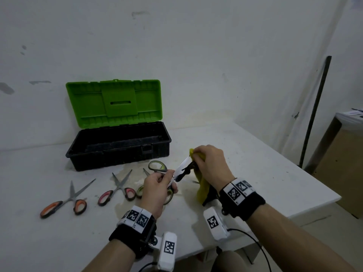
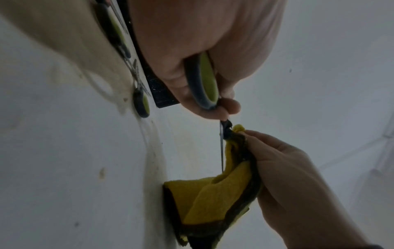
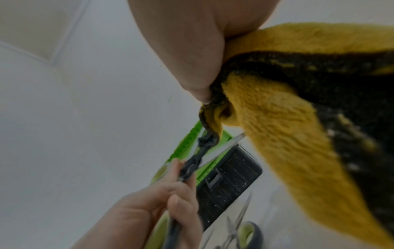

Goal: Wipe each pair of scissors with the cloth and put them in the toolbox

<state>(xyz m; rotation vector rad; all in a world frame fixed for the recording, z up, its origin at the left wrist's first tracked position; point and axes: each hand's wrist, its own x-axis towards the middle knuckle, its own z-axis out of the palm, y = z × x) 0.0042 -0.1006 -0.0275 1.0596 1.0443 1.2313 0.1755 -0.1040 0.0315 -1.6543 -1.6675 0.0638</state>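
Scissors (image 1: 176,174) with green handles sit above the table (image 1: 255,163), your left hand (image 1: 157,190) curled round the handles, blades apart. Your right hand (image 1: 210,163) pinches the cloth (image 1: 202,188) at the blade tip. Stiff, light, probably slick steel with dark grime: keep hold at the handles, wipe away from the edge. The cloth is soft and drapes. The open toolbox (image 1: 117,152) looks empty, though its floor is dim. Three more pairs lie beside it; a stained white wall (image 1: 196,55) rises behind.

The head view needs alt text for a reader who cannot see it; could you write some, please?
A left hand holds green-handled scissors while the right hand wipes the blade with a yellow cloth. An open toolbox and other scissors lie behind.
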